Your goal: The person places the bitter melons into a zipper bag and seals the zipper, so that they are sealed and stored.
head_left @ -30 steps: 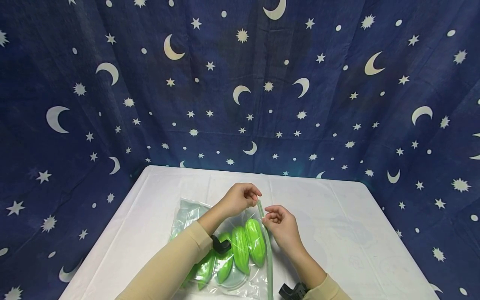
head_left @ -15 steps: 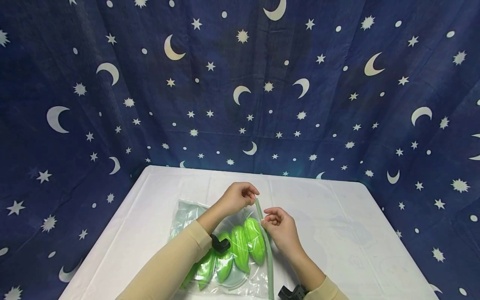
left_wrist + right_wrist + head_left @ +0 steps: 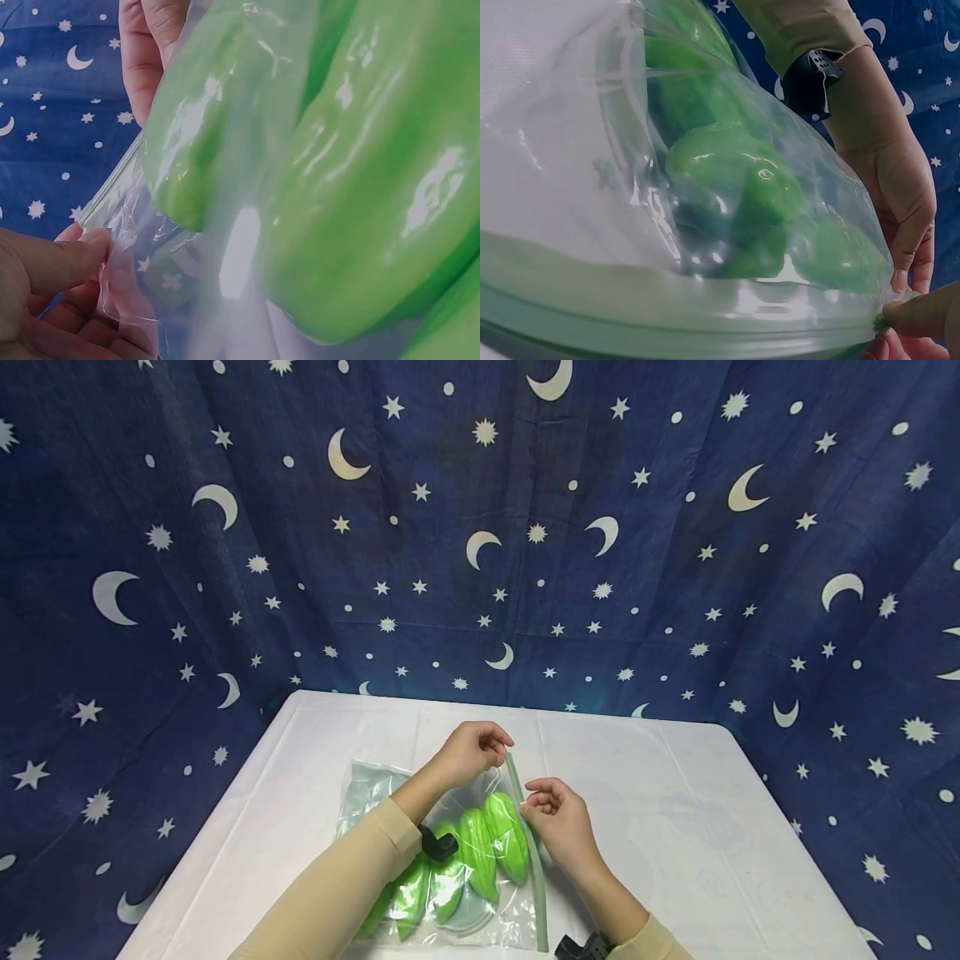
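A clear zip bag [image 3: 367, 781] with a pale green zip strip [image 3: 540, 910] along its right side holds several long, glossy, bright green vegetable-like pieces [image 3: 477, 852]. At the far corner of that strip, my left hand [image 3: 467, 753] pinches the bag between thumb and fingers; the left wrist view shows the thumb [image 3: 71, 262] on the film. Lower along the strip, my right hand [image 3: 561, 818] pinches the zip with thumb and forefinger. In the right wrist view the right thumb [image 3: 930, 311] presses at the zip's end. My left forearm hides part of the bag.
The bag lies on a white-covered table [image 3: 675, 843]. A dark blue curtain [image 3: 435, 510] with moons and stars hangs behind and at both sides. Black wrist cameras [image 3: 438, 845] are strapped to both wrists.
Both hands keep their pinch on the zip strip. The left hand and the strip's far end have shifted slightly left and away, while the right hand has moved a little nearer along the strip.
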Demonstrator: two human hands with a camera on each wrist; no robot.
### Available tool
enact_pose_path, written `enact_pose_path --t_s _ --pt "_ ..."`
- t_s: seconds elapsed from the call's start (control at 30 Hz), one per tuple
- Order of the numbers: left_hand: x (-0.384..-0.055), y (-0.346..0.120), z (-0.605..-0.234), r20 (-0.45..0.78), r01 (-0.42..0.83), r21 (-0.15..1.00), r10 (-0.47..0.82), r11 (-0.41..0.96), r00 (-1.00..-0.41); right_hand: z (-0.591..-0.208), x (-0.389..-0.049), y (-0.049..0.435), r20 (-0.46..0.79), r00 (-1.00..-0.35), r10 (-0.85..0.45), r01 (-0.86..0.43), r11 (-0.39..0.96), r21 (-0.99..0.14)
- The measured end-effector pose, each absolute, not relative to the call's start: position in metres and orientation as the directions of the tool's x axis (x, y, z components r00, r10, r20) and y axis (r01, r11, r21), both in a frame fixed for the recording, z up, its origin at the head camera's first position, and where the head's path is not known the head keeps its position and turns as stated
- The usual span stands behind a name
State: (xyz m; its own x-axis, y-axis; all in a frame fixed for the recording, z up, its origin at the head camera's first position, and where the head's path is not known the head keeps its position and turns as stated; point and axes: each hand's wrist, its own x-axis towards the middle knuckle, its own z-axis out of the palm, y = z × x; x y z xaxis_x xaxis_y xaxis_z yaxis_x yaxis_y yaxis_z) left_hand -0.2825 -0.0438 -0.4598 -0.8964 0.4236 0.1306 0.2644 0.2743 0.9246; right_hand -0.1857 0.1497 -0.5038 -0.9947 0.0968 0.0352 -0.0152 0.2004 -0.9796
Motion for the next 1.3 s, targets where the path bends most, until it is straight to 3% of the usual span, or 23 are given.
enact_pose_path --t_s 1.3 --pt "-0.293 -0.056 -0.463 0.135 0.254 0.921 0.368 0.297 -0.920 -0.519 -0.176 0.151 0.005 -0.997 0.081 0.014 0.231 -0.973"
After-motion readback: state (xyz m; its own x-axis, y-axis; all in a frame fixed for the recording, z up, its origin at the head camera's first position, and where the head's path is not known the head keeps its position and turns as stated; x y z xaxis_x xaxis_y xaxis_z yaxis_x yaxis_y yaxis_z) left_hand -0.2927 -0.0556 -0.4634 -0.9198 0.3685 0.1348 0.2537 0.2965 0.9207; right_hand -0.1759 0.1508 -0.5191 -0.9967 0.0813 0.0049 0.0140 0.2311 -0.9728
